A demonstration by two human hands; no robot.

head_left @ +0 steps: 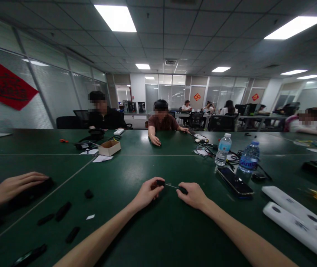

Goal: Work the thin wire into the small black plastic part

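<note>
Over the green table, my left hand (146, 193) pinches a small black piece (161, 183) between thumb and fingers. Facing it, my right hand (194, 195) is closed around the dark handle of a screwdriver (171, 185). Its thin metal shaft points left and reaches the black piece; whether the tip sits in it is too small to tell. On the table left of my forearm lie several loose black parts (63, 211) and a white paper scrap (90, 217).
Two water bottles (223, 150) and a phone (235, 181) stand and lie at right, near tangled cables (210, 148) and two white devices (294, 207). A small cardboard box (110, 148) is farther left. Another person's hand (26, 185) rests at far left; a person (162, 118) sits opposite.
</note>
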